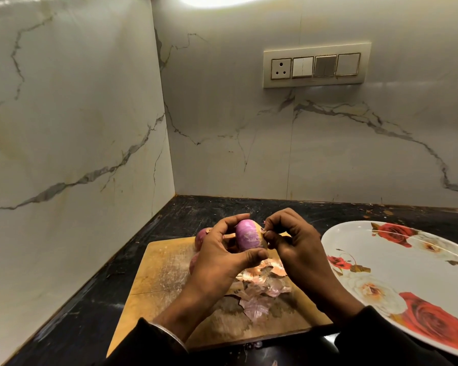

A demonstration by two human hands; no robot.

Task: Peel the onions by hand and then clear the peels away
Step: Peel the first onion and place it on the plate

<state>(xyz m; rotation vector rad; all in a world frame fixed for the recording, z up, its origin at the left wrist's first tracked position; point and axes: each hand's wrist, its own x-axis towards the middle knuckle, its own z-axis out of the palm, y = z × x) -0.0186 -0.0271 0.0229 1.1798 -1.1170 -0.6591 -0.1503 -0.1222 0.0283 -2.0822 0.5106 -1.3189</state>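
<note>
Head view, single frame. Left hand curls round a purple onion, thumb below, fingers over the top, holding it above the board. Right hand is closed to a pinch at the onion's right end, thumb and fingertips on a small scrap of skin there; the exact contact is small and partly covered by the fingers.

Hidden or cut off:
- Two more onions lie on the board behind the left hand; only slivers of red-purple show, one at the board's far edge, one lower beside the wrist. Peeled or not: cannot tell.
- Peels lie in a loose heap on the board under and between the hands, part of the heap covered by the wrists.
- Board's near edge is covered by dark sleeves; a bangle sits on the left wrist.
- Plate, white with red roses, rests on the dark counter right of the board, cut off by the frame's right edge.
- Small purple scraps at the board's near edge, blurred.

Writing: none legible. Switch panel on the marble wall bears no readable marks.
</note>
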